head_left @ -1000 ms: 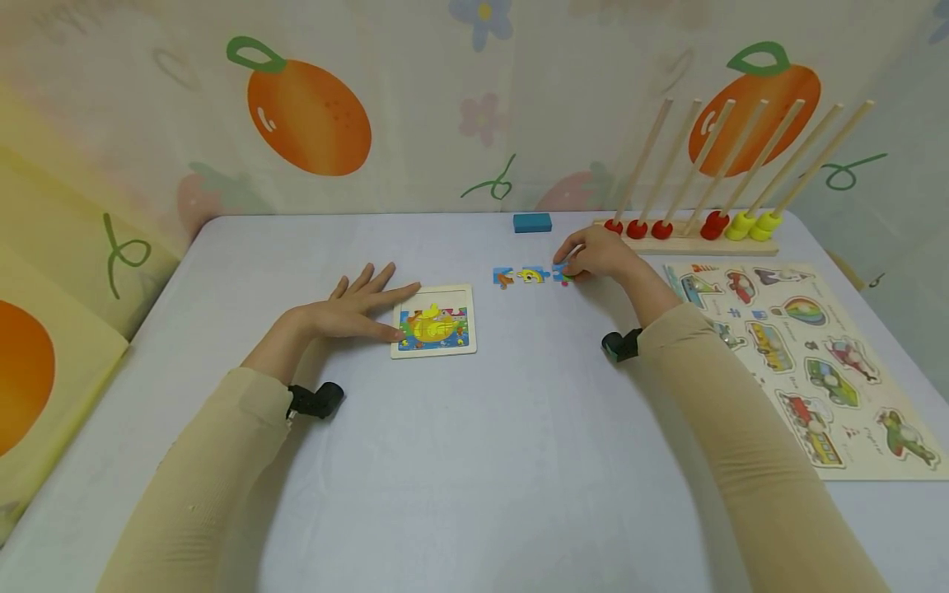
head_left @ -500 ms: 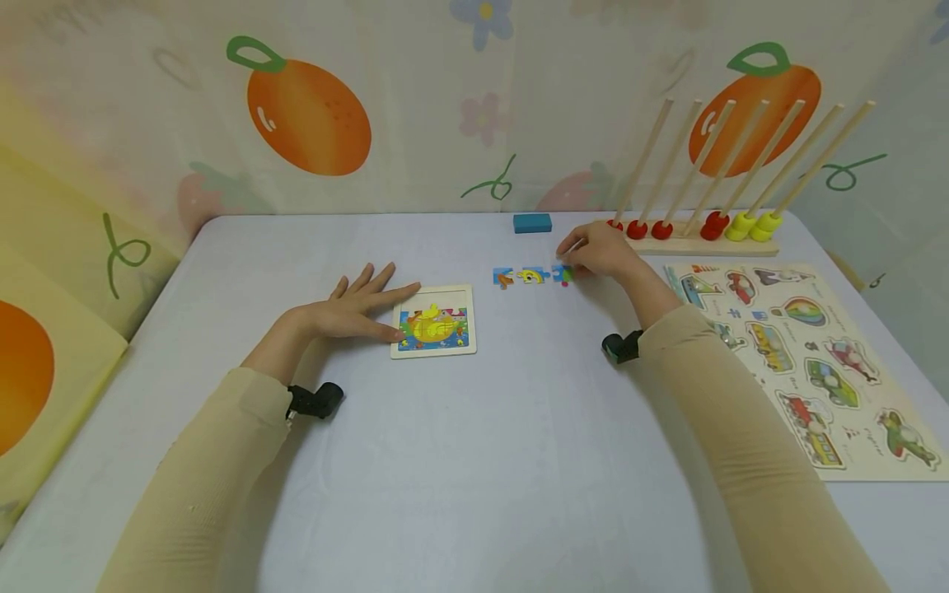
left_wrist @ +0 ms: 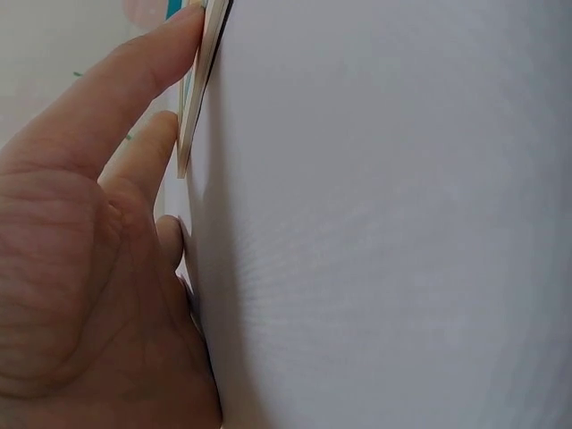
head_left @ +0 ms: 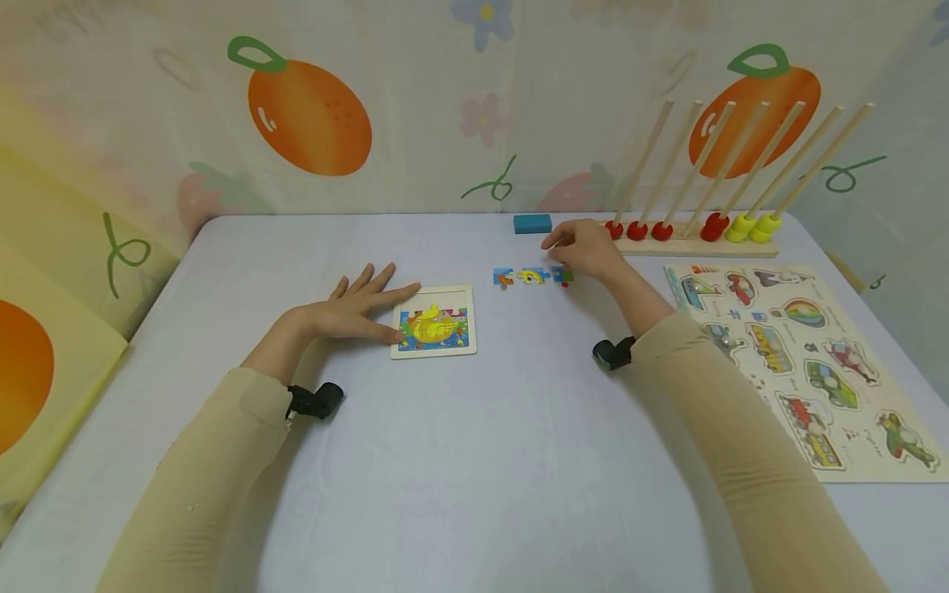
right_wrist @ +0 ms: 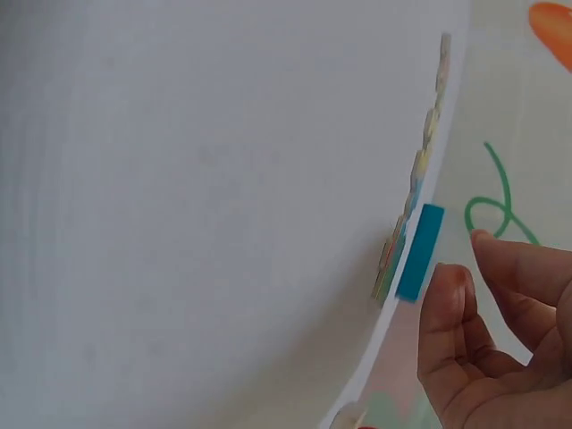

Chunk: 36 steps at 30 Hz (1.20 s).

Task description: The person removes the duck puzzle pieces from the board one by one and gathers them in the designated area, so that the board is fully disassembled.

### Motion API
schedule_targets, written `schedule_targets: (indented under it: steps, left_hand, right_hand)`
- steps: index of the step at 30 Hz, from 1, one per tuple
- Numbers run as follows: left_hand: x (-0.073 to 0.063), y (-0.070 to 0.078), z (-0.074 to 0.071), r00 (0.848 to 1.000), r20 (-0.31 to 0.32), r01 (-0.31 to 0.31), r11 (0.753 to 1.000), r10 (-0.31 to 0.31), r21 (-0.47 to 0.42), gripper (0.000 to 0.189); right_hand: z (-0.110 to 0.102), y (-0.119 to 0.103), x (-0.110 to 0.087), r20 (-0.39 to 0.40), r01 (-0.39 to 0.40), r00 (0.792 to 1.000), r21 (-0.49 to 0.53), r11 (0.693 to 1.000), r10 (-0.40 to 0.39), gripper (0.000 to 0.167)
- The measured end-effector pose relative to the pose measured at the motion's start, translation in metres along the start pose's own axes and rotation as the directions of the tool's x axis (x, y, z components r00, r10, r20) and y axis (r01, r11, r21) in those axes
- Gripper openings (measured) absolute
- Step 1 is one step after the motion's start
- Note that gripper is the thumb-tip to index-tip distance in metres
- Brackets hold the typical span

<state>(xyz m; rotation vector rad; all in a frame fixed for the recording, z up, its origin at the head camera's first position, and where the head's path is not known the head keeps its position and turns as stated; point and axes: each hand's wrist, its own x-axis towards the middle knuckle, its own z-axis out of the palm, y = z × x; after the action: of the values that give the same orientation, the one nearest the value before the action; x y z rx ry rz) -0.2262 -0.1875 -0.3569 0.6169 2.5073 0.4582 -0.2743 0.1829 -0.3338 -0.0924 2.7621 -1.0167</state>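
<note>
My left hand [head_left: 341, 317] lies spread flat, its index finger and thumb on the left side of a small framed jigsaw puzzle [head_left: 445, 297] with a yellow duck picture. In the left wrist view two straight fingers of the left hand [left_wrist: 76, 268] reach onto the thin edge of the puzzle [left_wrist: 186, 152]. Right of the frame, three loose jigsaw pieces sit in a row: a left piece [head_left: 502, 277], a middle piece [head_left: 531, 277] and a right piece [head_left: 561, 275]. My right hand [head_left: 587, 247] hovers just behind the right piece; the right wrist view shows thumb and index finger apart, nothing between them.
Behind the pieces lies a blue block [head_left: 532, 224]. A wooden bead-peg counter [head_left: 697, 244], with red and yellow beads, stands at the back right. A large vehicle puzzle board [head_left: 875, 321] covers the right side of the table. A printed curtain [head_left: 415, 99] hangs behind.
My right hand has come off the right jigsaw piece and moved slightly left and up. That piece has turned and stays in the row. My left hand is unmoved.
</note>
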Motion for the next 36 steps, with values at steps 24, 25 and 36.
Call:
schedule_targets:
  steps: [24,25,36]
  left_hand:
    - [0.0,0.001,0.001,1.0,-0.005,0.003,1.0,-0.003,0.024,0.088]
    - [0.0,0.001,0.001,1.0,-0.005,0.003,1.0,-0.002,0.025,0.089]
    - [0.001,0.0,0.001,1.0,-0.001,0.004,0.999,-0.004,0.034,0.094]
  right_hand:
    - [0.051,-0.056,-0.016,0.096,0.195,0.976,0.04,0.98,-0.198,0.02]
    - [0.053,-0.059,-0.016,0.106,0.201,0.973,0.037,0.979,-0.204,0.02]
    - [0.078,-0.087,-0.022,0.227,0.282,0.934,0.001,0.959,-0.275,0.019]
